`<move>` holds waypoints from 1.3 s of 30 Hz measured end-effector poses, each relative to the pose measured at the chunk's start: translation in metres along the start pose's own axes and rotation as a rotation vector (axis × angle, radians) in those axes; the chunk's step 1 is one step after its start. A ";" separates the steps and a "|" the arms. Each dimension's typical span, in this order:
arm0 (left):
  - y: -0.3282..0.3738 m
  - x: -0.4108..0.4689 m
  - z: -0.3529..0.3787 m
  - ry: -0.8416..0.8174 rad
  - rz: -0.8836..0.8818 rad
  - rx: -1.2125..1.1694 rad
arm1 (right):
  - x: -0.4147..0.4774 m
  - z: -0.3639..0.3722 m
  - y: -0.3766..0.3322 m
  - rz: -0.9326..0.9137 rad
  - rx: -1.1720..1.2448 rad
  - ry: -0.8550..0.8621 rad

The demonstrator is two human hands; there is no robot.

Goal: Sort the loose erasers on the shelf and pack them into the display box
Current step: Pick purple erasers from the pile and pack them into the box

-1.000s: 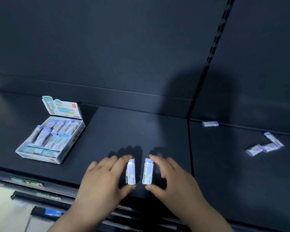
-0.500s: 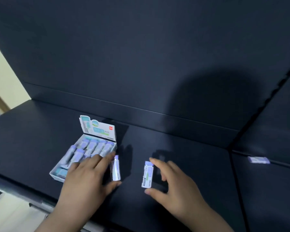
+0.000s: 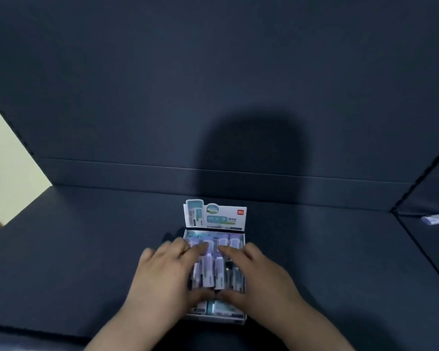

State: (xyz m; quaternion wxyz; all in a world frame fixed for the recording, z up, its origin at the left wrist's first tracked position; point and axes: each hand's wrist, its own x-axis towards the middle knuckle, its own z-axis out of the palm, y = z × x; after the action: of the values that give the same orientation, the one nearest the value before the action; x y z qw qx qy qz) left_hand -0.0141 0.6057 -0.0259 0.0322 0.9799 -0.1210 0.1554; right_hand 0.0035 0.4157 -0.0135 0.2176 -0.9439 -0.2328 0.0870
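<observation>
The white display box sits on the dark shelf straight ahead, its printed lid standing up at the back. Several purple-and-white erasers lie in rows inside it. My left hand is over the box's left half, pinching one eraser between thumb and fingers. My right hand is over the right half, pinching a second eraser right beside the first. Both erasers are held lengthwise just above the packed rows. My hands hide much of the box's inside.
One loose eraser lies on the neighbouring shelf section at the far right, beyond the seam. The shelf's back panel rises behind the box. A pale wall shows at the left.
Both hands carried their erasers left from the shelf's front edge to over the display box. The view swung left, so the box is now centred and the other loose erasers left the frame.
</observation>
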 end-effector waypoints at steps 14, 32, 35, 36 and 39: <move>0.011 0.027 -0.027 0.126 0.123 -0.113 | -0.039 -0.013 -0.007 0.269 0.028 0.207; 0.238 0.040 -0.012 -0.139 0.181 0.009 | -0.170 -0.078 0.141 0.342 -0.057 0.187; 0.294 0.040 -0.006 -0.150 0.164 0.060 | -0.205 -0.095 0.183 0.335 -0.090 0.149; 0.311 0.039 -0.004 -0.155 0.157 0.063 | -0.216 -0.100 0.196 0.337 -0.093 0.146; 0.353 0.033 -0.003 -0.205 0.129 0.071 | -0.241 -0.110 0.230 0.341 -0.097 0.151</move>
State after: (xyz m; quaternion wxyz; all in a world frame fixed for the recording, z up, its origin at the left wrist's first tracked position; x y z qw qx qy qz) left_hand -0.0716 0.2565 -0.0037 -0.0252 0.9813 -0.1809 0.0604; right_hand -0.0860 0.0767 -0.0037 0.1710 -0.9828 -0.0563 0.0402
